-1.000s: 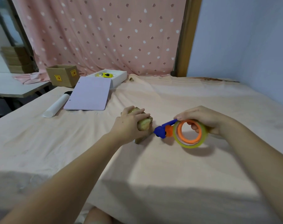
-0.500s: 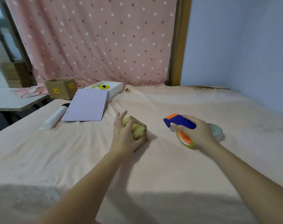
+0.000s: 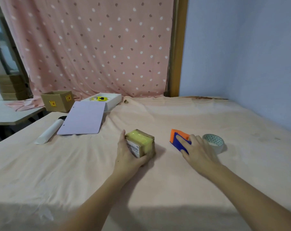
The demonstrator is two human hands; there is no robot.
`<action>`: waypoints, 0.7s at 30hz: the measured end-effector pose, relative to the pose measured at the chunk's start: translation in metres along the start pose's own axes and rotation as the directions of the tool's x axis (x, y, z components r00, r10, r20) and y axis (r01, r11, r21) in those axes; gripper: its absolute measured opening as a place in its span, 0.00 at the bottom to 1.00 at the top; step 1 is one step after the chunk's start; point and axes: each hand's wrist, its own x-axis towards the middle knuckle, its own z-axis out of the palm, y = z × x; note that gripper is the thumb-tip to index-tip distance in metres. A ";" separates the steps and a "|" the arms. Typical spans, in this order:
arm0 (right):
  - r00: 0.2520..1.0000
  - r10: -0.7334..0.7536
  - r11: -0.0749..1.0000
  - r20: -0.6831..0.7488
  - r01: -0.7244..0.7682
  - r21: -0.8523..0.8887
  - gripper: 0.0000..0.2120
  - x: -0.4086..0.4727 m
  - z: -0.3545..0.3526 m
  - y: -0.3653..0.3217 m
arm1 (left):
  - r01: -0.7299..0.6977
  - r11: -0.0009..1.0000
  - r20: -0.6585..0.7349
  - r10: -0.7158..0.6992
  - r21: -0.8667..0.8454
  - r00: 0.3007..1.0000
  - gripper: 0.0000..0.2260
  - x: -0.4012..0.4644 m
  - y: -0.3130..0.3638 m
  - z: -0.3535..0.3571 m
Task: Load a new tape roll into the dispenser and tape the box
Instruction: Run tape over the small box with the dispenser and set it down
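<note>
Since a sec ago the right hand (image 3: 197, 151) has lowered the dispenser (image 3: 178, 139) to the surface (image 3: 174, 180), fingers loosely over it, spare tape roll (image 3: 213, 142) just beyond. Taping prob done. Left hand (image 3: 128, 154) grips the box (image 3: 142, 144) w/ thumb & fingers, arm outstretched.
</note>
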 end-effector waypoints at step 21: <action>0.901 0.134 0.621 0.413 -0.401 0.673 0.32 -0.015 -0.033 -0.054 | -0.053 0.998 0.244 0.055 -0.013 0.968 0.24 -0.022 0.026 0.037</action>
